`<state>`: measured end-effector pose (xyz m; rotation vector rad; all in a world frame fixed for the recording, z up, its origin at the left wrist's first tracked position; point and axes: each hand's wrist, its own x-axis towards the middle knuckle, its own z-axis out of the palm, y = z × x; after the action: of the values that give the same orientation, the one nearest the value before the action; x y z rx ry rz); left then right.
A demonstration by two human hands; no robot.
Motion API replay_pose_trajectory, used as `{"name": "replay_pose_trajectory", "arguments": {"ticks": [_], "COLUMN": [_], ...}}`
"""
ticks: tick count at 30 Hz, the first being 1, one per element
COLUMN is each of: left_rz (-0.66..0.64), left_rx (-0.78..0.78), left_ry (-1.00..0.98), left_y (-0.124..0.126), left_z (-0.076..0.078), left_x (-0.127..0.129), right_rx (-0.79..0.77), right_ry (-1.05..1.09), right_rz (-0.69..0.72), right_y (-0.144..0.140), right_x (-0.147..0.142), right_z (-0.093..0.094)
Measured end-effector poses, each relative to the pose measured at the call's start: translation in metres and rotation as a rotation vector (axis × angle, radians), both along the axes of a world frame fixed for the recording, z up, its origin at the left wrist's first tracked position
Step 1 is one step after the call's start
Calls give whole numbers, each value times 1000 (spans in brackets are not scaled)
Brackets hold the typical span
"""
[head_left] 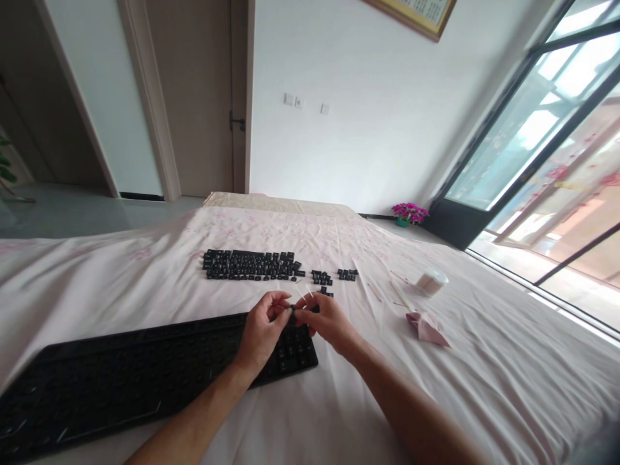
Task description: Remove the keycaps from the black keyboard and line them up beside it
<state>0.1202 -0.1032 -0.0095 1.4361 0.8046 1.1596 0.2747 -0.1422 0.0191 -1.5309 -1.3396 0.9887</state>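
Your hands, left (262, 327) and right (325, 318), pinched a small black keycap (292, 309) together above the keyboard (121, 374) on the pink bedsheet (484, 374); loose keycaps (252, 265) beyond, door (194, 97), window (557, 148).

We have a single view, worn on the head, looking forward and down across a bed (145, 271). It sits close to the hands, which meet near centre; the keyboard (145, 368) runs out toward 8 o'clock, a window (547, 155) fills 2 o'clock, and a door (194, 97) stands at 11.
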Motion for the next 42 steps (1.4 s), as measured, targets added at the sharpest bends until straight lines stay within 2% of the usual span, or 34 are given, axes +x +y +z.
{"name": "replay_pose_trajectory", "arguments": {"ticks": [7, 13, 16, 19, 20, 24, 28, 33, 42], "left_rz": [-71, -126, -112, -96, -97, -101, -93, -82, -75], "left_rx": [6, -20, 18, 62, 73, 105, 115, 129, 126], "left_ry": [51, 86, 150, 199, 210, 237, 241, 241, 214], "left_y": [-1, -3, -3, -2, -2, 0, -1, -2, -2], "left_z": [0, -1, -4, -7, -8, -10, -9, -8, -9], "left_x": [3, 4, 4, 5, 5, 7, 7, 6, 5], "right_rx": [1, 59, 85, 112, 107, 67, 6, -61, -98], "right_ry": [150, 96, -22, -304, -337, -417, -492, -549, -642], "right_rz": [-94, -118, -232, -480, -523, -618, -665, -662, -693], "right_y": [-3, 1, 11, 18, 19, 19, 22, 33, 38], "right_x": [0, 15, 48, 94, 110, 162, 189, 202, 198], "right_z": [-1, 3, 4, 2, 1, -9, -26, -38, -28]}}
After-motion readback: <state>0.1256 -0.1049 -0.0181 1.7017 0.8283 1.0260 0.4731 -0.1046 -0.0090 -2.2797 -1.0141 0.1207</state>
